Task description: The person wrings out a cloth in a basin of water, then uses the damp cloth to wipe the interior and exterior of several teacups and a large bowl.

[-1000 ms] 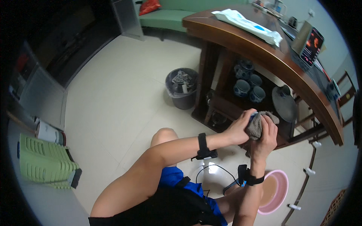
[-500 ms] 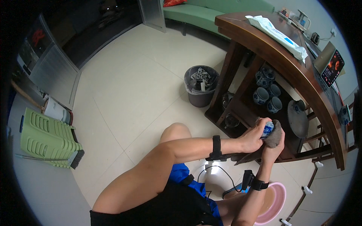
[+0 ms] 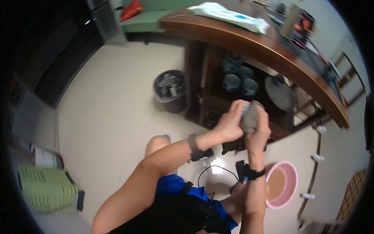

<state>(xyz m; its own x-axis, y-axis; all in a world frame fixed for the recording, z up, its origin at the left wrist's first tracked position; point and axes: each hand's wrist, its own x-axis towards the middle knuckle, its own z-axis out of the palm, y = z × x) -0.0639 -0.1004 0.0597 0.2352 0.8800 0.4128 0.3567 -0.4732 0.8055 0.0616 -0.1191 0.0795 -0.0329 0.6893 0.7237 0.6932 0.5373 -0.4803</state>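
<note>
My left hand (image 3: 230,123) grips a small blue-and-white piece (image 3: 244,110), mostly hidden by a grey-brown cloth (image 3: 251,120). My right hand (image 3: 258,130) is closed on that cloth, pressed against the piece. Both are held in front of the lower shelf of a dark wooden table (image 3: 210,27), near several blue-and-white cups (image 3: 231,82) and a round grey tray (image 3: 279,94) on that shelf. The picture is blurred, so finger detail is soft.
A lined bin (image 3: 169,91) stands left of the table. A pink basin (image 3: 281,185) of cloudy water is by my right leg. Green plastic items (image 3: 46,189) lean at lower left. Above are a phone (image 3: 302,29), a white packet (image 3: 228,17) and a green sofa (image 3: 142,19). A cable loops on the floor.
The view has shifted, moving the table and bin leftward since half a second ago. Both hands still clasp the piece, whose blue pattern is now more covered by the cloth.
</note>
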